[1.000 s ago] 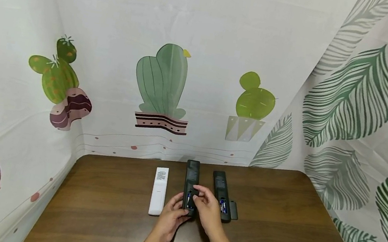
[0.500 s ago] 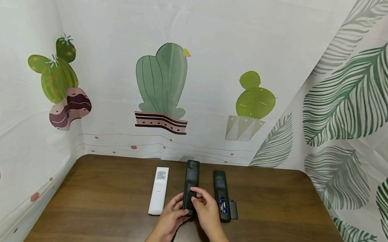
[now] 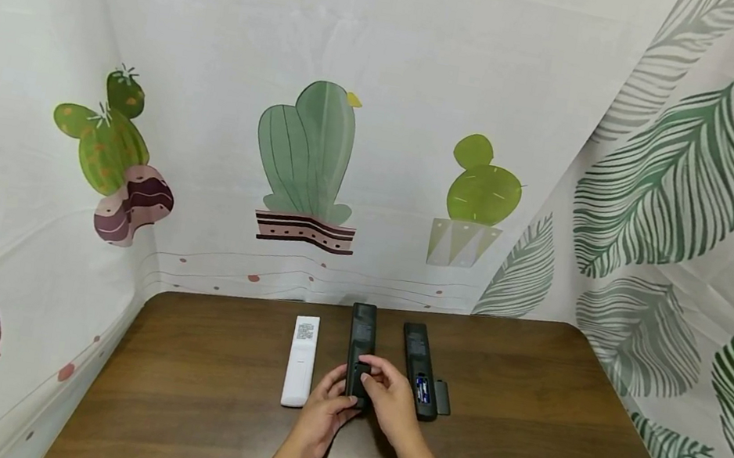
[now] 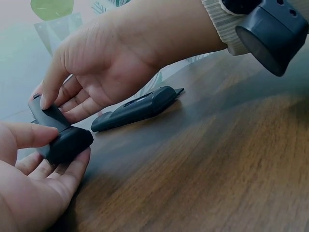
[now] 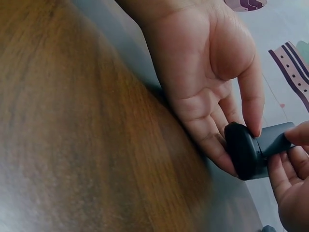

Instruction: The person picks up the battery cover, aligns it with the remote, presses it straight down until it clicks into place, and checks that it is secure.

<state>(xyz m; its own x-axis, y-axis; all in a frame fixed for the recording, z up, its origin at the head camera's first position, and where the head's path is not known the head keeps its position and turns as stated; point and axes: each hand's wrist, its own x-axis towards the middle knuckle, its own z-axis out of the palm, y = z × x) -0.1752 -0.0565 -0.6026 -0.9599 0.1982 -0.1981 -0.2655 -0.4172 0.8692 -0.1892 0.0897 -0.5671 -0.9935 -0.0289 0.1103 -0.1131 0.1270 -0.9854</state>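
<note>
Over the bench (image 3: 194, 385), the left hand (image 3: 320, 414) grips a remote (image 3: 363, 330) pointing away; the right hand (image 3: 391, 393) pinches its cover (image 5: 276, 137) just ahead of the left.

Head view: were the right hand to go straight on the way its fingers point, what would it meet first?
Likely the middle black remote, which the right hand appears to be touching; exact depth is unclear.

Middle remote (image 3: 362, 333) between left remote (image 3: 300, 365), right remote (image 3: 417, 355); cover (image 3: 444, 398) rightmost.
</note>
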